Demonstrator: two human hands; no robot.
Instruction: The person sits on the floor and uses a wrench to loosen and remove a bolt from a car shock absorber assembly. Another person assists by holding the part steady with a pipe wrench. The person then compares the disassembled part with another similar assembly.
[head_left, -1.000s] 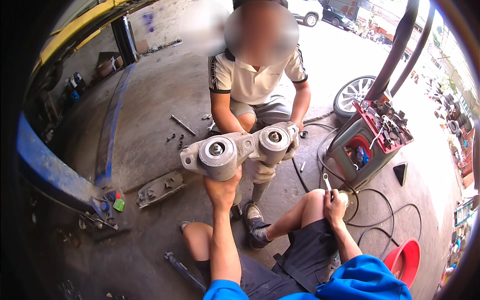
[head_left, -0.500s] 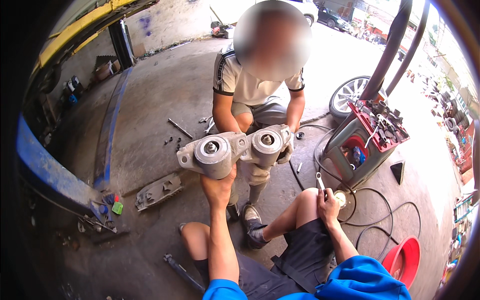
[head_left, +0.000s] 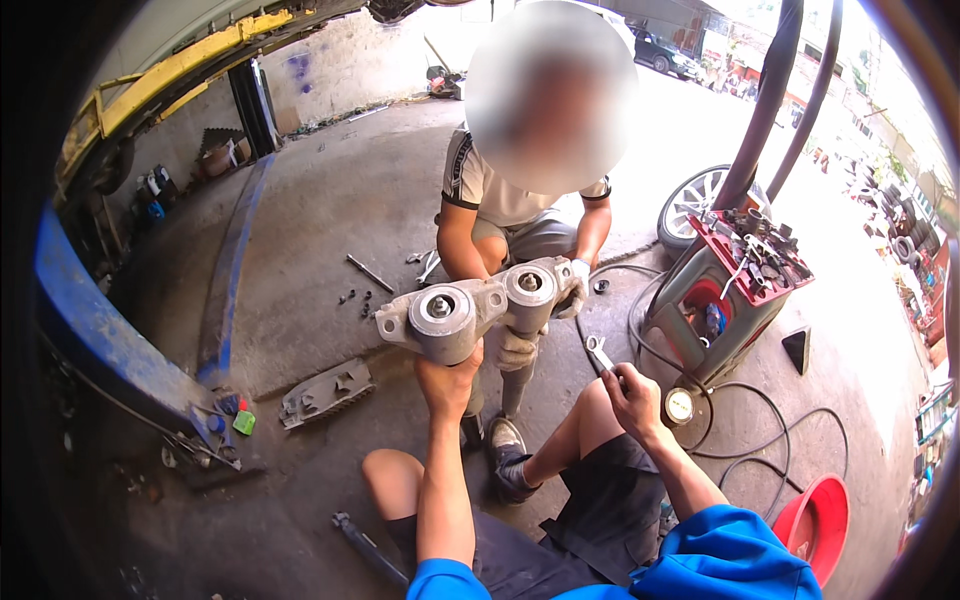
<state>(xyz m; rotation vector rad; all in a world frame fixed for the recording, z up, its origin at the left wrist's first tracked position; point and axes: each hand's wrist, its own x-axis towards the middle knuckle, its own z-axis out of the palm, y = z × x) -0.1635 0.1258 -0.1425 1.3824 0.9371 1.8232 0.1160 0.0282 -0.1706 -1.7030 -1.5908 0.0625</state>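
Observation:
My left hand [head_left: 447, 388] is closed around the underside of a grey metal strut mount [head_left: 437, 343], a round housing with bolt ears and a threaded stud in its centre. Beside it, nearly touching, is a second similar mount [head_left: 527, 312]. A co-worker's gloved hands [head_left: 517, 350] hold that one, with a grey tube below it. Over my knee, my right hand [head_left: 636, 402] grips a silver wrench [head_left: 598, 350], its head pointing toward the mounts. A gap separates wrench and mounts. My palm and fingers hide the wrench's lower part.
A co-worker [head_left: 535, 215] crouches opposite me. To the right stand a tool-laden red tray [head_left: 725, 262] on a stand, a black hose [head_left: 783, 440], a gauge [head_left: 679, 405] and a red basin [head_left: 838, 520]. Left are a blue lift arm [head_left: 110, 330] and a ribbed metal piece [head_left: 325, 393].
My right hand has lifted the wrench and brought it leftward, closer to the mounts. The mounts sit slightly farther right in the picture, as the view has also shifted a little.

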